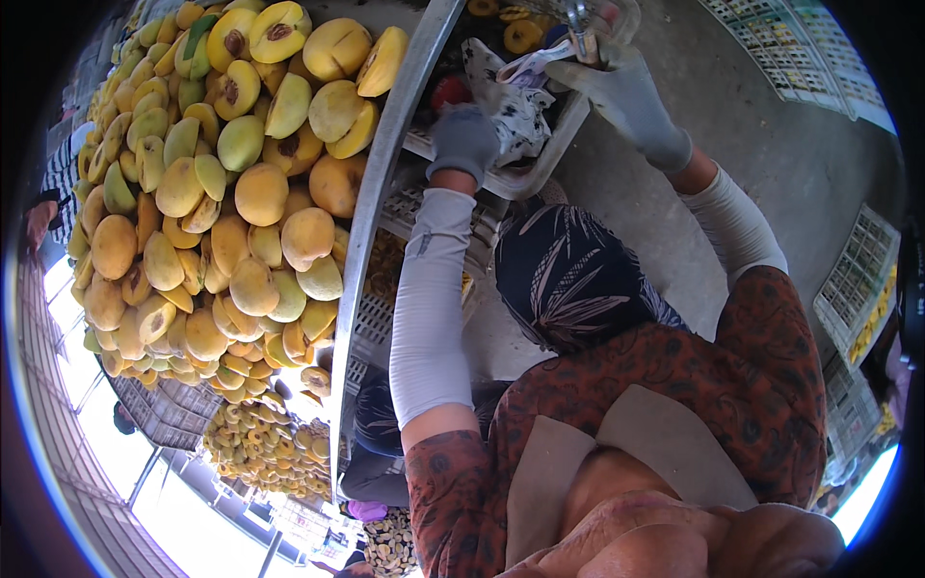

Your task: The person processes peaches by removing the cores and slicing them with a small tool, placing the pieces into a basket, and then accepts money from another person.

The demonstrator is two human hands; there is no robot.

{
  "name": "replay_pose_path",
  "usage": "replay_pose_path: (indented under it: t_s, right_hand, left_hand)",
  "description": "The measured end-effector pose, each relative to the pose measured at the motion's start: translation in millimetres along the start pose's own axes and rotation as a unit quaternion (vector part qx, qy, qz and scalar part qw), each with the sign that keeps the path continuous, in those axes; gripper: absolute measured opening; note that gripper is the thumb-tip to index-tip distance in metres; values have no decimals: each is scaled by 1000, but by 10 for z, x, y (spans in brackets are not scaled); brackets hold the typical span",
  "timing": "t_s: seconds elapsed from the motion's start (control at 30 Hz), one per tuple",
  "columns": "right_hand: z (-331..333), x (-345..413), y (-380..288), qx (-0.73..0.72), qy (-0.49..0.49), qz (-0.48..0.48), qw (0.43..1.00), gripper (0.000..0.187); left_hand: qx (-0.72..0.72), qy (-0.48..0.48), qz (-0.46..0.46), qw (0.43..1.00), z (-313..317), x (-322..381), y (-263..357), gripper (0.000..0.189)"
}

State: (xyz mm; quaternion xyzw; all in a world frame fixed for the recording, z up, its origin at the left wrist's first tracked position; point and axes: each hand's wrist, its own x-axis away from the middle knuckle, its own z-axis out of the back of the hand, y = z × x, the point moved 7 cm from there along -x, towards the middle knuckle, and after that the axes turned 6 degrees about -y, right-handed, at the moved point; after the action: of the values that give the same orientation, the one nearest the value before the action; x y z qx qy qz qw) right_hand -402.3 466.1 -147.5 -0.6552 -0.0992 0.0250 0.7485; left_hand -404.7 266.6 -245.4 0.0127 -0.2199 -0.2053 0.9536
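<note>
My right hand (625, 101), in a pale grey work glove, grips a small metal tool (582, 36) at the top of the view. A light purple-white strip (535, 65) hangs by its thumb. My left hand (465, 141), in a darker grey glove, is lowered beside a black-and-white patterned cloth (517, 119); its fingers are hidden, so I cannot tell whether it holds anything. Just beyond it sits a red object (449, 92). The cloth lies in a pale plastic crate (517, 189). Cut yellow fruit (522, 36) shows at the crate's far end.
A metal-edged table (376, 195) on my left carries a large heap of halved, peach-like fruit (253, 195). Plastic crates (860, 282) stand on the concrete floor (694, 94) to my right. Dark leaf-print fabric (585, 274) lies below my hands. Another person's sleeve (61, 170) shows at far left.
</note>
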Motion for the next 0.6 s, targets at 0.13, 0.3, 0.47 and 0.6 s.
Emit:
replay_pose_path:
  t_s: [0.13, 0.3, 0.47, 0.6]
  right_hand:
    - [110, -195, -74, 17, 48, 80, 996, 11]
    - [-257, -623, 246, 257, -15, 182, 949, 23]
    - [-857, -681, 863, 378, -246, 31, 892, 18]
    - [-1152, -161, 652, 424, -394, 234, 781, 18]
  left_hand:
    - [16, 13, -126, 992, -331, 98, 435, 21]
    - [111, -121, -160, 973, -227, 178, 560, 26]
    - [383, -156, -111, 904, 199, 261, 122, 33]
    - [292, 207, 46, 933, 529, 160, -516, 32]
